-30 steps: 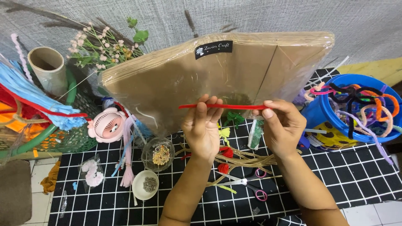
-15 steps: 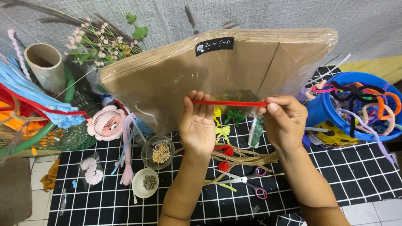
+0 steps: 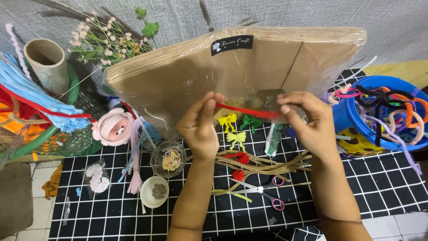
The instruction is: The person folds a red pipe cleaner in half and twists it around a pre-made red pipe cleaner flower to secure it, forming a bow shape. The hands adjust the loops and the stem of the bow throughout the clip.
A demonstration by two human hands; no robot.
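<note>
Left hand: the left hand (image 3: pixel 199 127) is raised at about 9 o'clock of the stem, thumb and fingertips pressed together, pinching one end of a red pipe cleaner (image 3: pixel 246 110).
Right hand: the right hand (image 3: pixel 310 119), at 3 o'clock, pinches the other end.
Pipe cleaner: held nearly level between both hands, above the grid-pattern mat (image 3: pixel 374 196) and in front of a wrapped stack of brown paper (image 3: pixel 232 67).
Step in hand: judging by the two-ended grip, the stem is being stretched or rolled straight.
Next move: calls for even tension from both pinches.
Below, 6 o'clock: scissors (image 3: pixel 261 193), raffia strands (image 3: pixel 267 163), yellow bows (image 3: pixel 232 129).
Far 3 o'clock: blue bucket (image 3: pixel 352 118) of pipe cleaners.
Far 9 o'clock: pink mini fan (image 3: pixel 111 127), bead bowls (image 3: pixel 167 159).
</note>
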